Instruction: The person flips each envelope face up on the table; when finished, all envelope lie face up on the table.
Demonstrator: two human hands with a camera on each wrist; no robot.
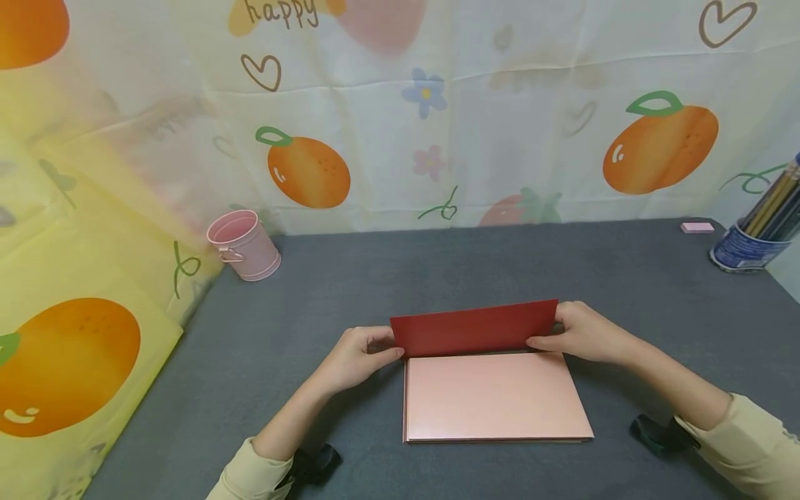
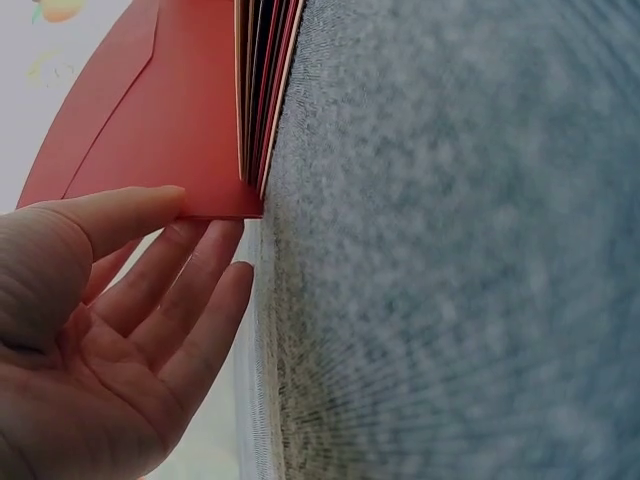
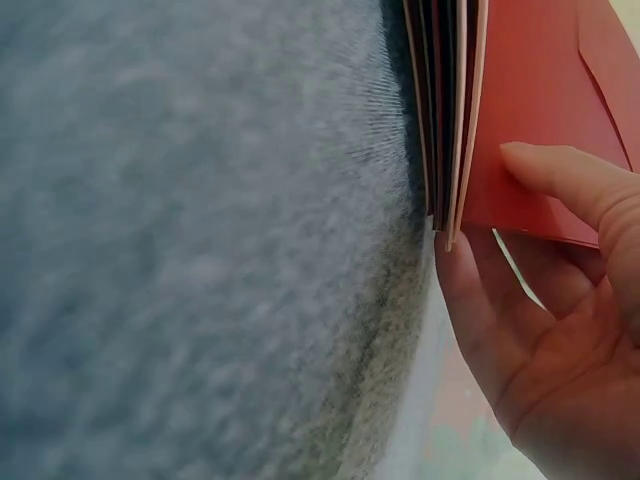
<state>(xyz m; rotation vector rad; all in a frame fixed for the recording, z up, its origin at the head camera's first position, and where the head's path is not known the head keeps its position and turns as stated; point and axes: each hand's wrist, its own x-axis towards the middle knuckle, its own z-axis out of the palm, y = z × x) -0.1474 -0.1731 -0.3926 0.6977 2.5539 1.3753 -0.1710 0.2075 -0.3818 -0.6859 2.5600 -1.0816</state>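
Observation:
A red envelope [image 1: 475, 332] is raised on edge behind a pale pink envelope [image 1: 494, 399], which lies flat on top of a stack. My left hand [image 1: 359, 357] pinches the red envelope's left end, thumb on the near face. At the other end my right hand [image 1: 587, 335] holds it between thumb and fingers. Both wrist views show the red envelope [image 2: 190, 130] with a slanted flap line. Beside it, the edges of the stack [image 3: 445, 120] show several layers in red, dark and pale colours.
A small pink bucket [image 1: 245, 246] stands at the table's back left. Toward the back right are a blue-patterned tin [image 1: 746, 248] holding pencils and a pink eraser-like block [image 1: 697, 227]. A fruit-printed cloth [image 1: 375, 139] hangs behind the dark grey tabletop [image 1: 350, 278].

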